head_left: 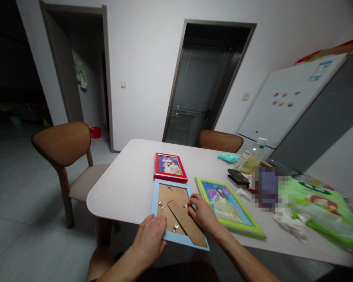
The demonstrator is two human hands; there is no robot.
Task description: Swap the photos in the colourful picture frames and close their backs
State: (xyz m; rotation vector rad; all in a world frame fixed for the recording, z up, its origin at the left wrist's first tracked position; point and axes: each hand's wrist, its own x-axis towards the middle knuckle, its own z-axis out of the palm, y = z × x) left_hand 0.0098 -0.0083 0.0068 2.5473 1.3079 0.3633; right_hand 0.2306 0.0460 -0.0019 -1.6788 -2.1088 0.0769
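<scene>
A light blue photo frame (187, 237) lies face down at the table's near edge, its brown backing board (176, 193) and easel stand (186, 224) facing up. Several metal clips, one of them a clip (175, 227) near the bottom, sit around the board. My left hand (151, 234) is closed on the frame's left lower edge, thumb underneath. My right hand (202, 212) has its fingers pinched at the metal clip (185, 206) on the right side. Beyond it lies a red photo frame (170, 167); to the right, a green photo frame (228, 205), both picture side up.
The white table (120, 188) also bears a plastic bottle (252, 155), a black phone-like object (238, 176), crumpled tissues (291, 223) and a green plastic package (320, 203) at right. Chairs stand left (63, 145) and behind. A fridge (291, 98) is at far right.
</scene>
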